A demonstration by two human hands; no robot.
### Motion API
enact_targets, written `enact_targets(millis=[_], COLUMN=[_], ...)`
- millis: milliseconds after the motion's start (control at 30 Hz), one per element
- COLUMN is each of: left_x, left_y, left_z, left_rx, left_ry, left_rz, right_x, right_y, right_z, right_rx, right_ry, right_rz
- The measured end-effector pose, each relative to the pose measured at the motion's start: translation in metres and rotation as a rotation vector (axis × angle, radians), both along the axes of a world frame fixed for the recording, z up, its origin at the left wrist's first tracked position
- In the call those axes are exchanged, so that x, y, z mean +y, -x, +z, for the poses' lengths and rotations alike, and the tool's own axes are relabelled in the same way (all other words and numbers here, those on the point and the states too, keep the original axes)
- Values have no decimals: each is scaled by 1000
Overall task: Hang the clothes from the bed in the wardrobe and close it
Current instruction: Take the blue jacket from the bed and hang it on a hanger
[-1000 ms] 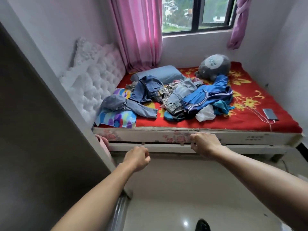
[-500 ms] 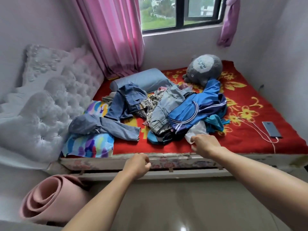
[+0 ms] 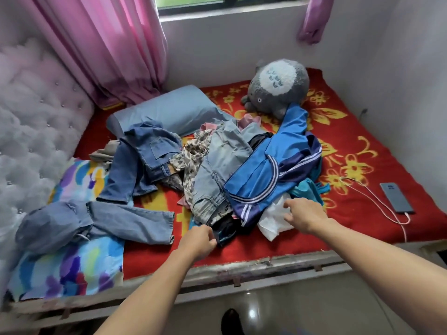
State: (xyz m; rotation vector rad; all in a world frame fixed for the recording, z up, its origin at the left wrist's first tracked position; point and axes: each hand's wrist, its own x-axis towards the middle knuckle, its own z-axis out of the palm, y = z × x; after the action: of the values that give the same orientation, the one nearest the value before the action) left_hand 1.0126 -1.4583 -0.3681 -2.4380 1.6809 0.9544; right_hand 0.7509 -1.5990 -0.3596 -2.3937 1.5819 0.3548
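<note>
A heap of clothes lies on the bed (image 3: 242,264) with its red flowered blanket. In the heap are a blue striped jacket (image 3: 271,170), light jeans (image 3: 217,170), darker jeans (image 3: 142,160), a denim piece (image 3: 96,218), a white garment (image 3: 273,218) and a dark garment (image 3: 227,230). My right hand (image 3: 302,213) reaches over the white garment with fingers loosely spread, holding nothing. My left hand (image 3: 200,240) has its fingers curled, just left of the dark garment's edge, and grips nothing that I can see. The wardrobe is out of view.
A grey plush toy (image 3: 278,85) and a blue pillow (image 3: 174,110) sit behind the heap. A phone (image 3: 396,197) on a white cable lies at the bed's right. A tufted headboard (image 3: 31,122) stands left, pink curtains (image 3: 108,44) behind. A colourful sheet (image 3: 67,267) covers the near left corner.
I have stepped close to the bed and the wardrobe panel has left the view. Both hands have moved forward from the bed's edge onto the clothes heap; the right hand's fingers have opened.
</note>
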Motion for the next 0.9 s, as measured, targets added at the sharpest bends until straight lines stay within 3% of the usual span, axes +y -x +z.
enact_targets(millis=[267,400,533,633,767,900], left_x=[-127,-172,-222,-258,-291,-301], left_y=[-4,7,27,41,60,84], left_z=[-45,-91,-152,-205,-256,-272], left_rx=[121,227,499,561,671,636], left_ry=[-86,-122,-160,-70,-36,-76], left_rz=[118,359,840,1078,1285,1269], right_x=[-139,-215,-285,-324,-345,-325], right_y=[-3,-10,-25,-38,-41,-31], right_z=[-56,-108,-167,-207,-256,-282], right_rx=[36,76,50,-20,-16,20], right_ry=[-63,-109,-107,-72,-96,-89], right_rz=[-49,44,100,23,-58,-43])
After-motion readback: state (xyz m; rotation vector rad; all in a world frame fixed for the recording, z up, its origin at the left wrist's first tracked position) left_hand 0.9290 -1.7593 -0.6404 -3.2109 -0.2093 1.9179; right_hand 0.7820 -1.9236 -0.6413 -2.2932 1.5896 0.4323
